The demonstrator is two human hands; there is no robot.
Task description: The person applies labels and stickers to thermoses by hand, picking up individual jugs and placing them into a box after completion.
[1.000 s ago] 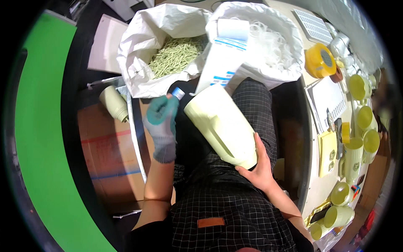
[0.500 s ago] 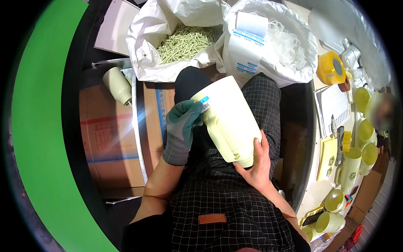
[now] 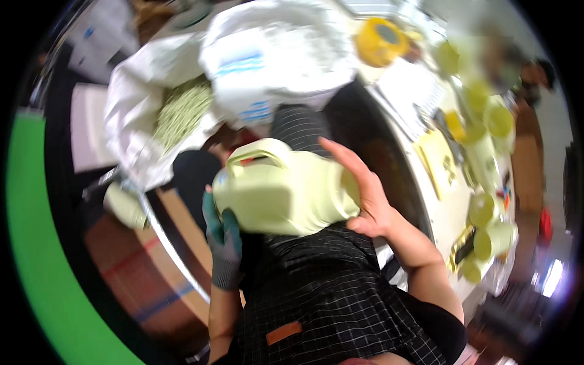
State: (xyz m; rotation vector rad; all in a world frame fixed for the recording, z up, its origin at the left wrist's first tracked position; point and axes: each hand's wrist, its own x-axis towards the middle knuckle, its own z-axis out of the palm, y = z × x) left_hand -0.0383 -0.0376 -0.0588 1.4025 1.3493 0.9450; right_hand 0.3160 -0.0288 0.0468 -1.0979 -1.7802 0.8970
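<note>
A pale yellow-green plastic jug [image 3: 267,194] lies sideways above my lap, its looped handle [image 3: 261,149] on the upper, far side. My left hand [image 3: 224,234], in a grey and green glove, grips its wide base end from the left. My bare right hand [image 3: 372,198] wraps round the narrower neck end, the thumb below and the fingers above. The fingers behind the jug are hidden, and motion blurs the picture.
Ahead stand a white sack [image 3: 131,100] of small green plastic pieces and another sack [image 3: 234,91] of clear ring-like parts. At right, a worktable holds yellow tape [image 3: 380,42], papers [image 3: 407,88] and several green cups [image 3: 483,210]. Another green jug [image 3: 125,205] lies at left by cardboard [image 3: 125,261].
The jug has turned from upright-slanted to sideways, its handle now on the far side. My right hand has moved up round its neck. The whole view has swung to the right.
</note>
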